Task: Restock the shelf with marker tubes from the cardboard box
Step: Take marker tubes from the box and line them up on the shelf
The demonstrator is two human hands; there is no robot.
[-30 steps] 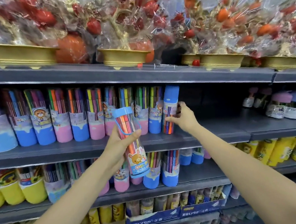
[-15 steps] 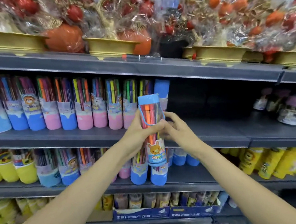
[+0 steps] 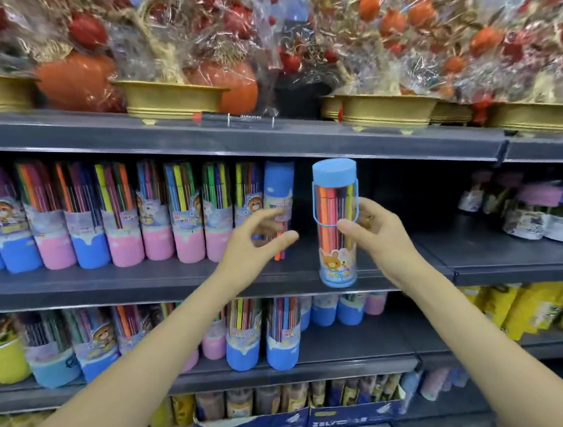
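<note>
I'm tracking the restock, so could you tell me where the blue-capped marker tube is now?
In the head view, the blue-capped marker tube stands upright at the middle shelf edge, held by the right hand, right of the tube row.

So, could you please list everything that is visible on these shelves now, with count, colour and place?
held tube: one, clear with blue cap, upright at middle shelf edge
tube row: about ten, blue and pink bases, middle shelf left
lower tubes: many, blue, pink, yellow, shelf below
gold pots: several, wrapped red and orange fruit trees, top shelf
jars: several, pink and blue lids, middle shelf right
yellow packs: several, lower shelf right
blue cartons: two, bottom shelf
left hand: fingers loosely spread, holds nothing
right hand: grips held tube
</note>
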